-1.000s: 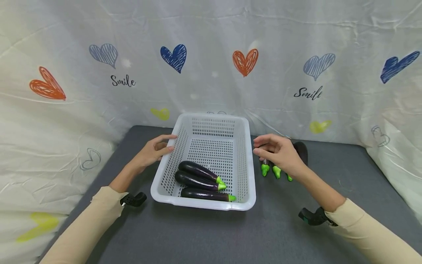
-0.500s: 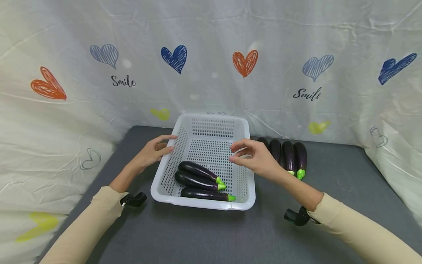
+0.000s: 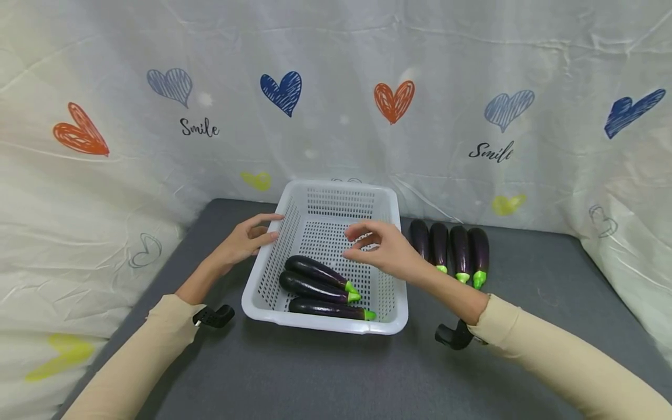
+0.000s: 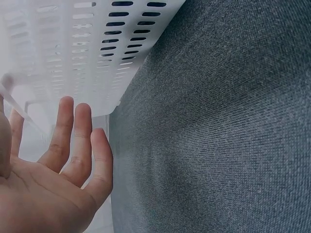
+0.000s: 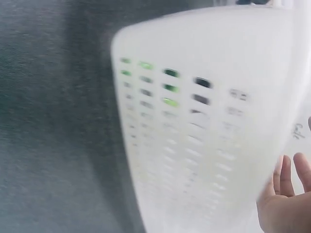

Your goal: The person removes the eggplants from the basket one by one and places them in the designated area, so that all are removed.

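Likely reaching. Steady white basket [image 3: 317, 240] with loosely spread left hand [image 3: 244, 241]; lower empty right hand [image 3: 384, 249], with thumb parted from curved fingers, toward eggplants [image 3: 312, 286] inside, leftward and nearer body; grip mid-length.

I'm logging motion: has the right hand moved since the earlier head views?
Yes. Against the basket, the right hand has moved left: from outside its right edge to partly over it.
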A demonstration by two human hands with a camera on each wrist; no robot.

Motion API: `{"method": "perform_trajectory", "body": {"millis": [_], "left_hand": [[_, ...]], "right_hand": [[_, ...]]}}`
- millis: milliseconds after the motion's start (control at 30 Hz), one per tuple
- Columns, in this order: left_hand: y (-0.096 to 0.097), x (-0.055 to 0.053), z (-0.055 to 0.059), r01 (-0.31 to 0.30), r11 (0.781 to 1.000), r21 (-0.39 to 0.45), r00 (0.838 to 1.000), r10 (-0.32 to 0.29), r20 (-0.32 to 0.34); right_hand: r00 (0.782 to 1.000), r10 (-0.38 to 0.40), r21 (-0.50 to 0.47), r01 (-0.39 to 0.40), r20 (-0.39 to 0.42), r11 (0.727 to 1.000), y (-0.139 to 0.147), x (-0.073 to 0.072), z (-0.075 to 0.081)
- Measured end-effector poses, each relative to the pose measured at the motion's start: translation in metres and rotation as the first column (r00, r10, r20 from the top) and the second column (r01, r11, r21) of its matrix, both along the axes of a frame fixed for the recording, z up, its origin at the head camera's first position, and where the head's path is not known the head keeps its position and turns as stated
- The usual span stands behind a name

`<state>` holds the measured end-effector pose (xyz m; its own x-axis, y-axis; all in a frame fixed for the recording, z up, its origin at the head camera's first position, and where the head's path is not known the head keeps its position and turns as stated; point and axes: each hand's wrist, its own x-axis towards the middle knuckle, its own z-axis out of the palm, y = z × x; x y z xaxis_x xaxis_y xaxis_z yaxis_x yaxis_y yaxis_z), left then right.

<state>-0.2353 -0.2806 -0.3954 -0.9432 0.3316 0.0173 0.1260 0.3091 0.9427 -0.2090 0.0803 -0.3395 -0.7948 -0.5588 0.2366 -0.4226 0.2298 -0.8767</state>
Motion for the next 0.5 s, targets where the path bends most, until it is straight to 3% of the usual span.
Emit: {"method": "perform_trajectory", "body": {"millis": [367,500], "left_hand": [[0.001,0.000,0.001,-0.001,1.000,0.013,1.000,0.001,0.007],[0.001,0.000,0.001,0.002,1.000,0.012,1.000,-0.002,0.010]], "right_hand": [[0.998,0.003,0.064,0.001,-0.058,0.998,-0.021,-0.015,0.026],[0.999,0.000,0.041,0.001,-0.036,0.999,-0.033,-0.021,0.034]]}}
